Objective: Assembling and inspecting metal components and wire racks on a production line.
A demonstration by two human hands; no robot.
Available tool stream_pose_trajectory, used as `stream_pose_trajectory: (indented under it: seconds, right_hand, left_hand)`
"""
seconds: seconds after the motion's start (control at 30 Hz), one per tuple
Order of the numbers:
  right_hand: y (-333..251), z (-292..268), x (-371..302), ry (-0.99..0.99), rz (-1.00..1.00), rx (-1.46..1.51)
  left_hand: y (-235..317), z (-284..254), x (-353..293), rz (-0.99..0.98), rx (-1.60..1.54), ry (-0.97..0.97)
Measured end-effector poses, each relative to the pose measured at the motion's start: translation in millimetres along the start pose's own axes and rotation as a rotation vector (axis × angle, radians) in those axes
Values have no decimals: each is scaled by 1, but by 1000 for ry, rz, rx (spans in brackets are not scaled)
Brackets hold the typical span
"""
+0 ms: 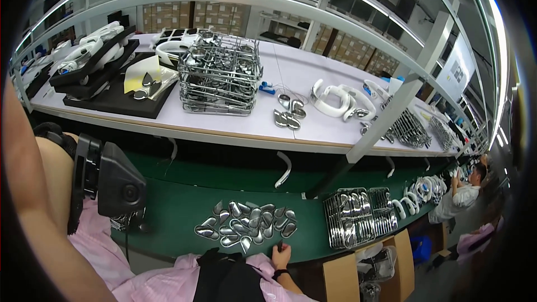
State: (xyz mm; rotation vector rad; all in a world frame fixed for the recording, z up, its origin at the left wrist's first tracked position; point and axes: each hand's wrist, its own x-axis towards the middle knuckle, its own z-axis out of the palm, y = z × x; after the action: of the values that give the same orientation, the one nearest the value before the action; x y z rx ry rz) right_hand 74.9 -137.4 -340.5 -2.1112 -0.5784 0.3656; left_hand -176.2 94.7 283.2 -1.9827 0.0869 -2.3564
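My right hand is at the near edge of the green bench, with a dark band at its wrist. Its fingers are closed round a small dark piece whose kind I cannot make out. Just beyond and left of it lies a loose spread of shiny teardrop-shaped metal parts. A bare arm fills the left rim. Next to it, a black camera-like device on a black strap shows in front of a pink sleeve. My left hand is out of the picture.
Wire racks of shiny parts stand right on the green bench, before white curved bands. An open cardboard box sits near right. The raised white shelf carries stacked wire baskets; a metal post crosses it. A person sits far right.
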Motion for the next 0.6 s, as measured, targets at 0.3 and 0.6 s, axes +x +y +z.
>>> stream_pose_trajectory:
  seconds: [0.3,0.6]
  right_hand:
    - [12,5,-2,12,8,-2]
    - [-1,1,-2,-45,39,-39]
  left_hand:
    - [-6,-5,-26,-92,-59,-74]
    - [5,-36,-41,-192,-28,-113]
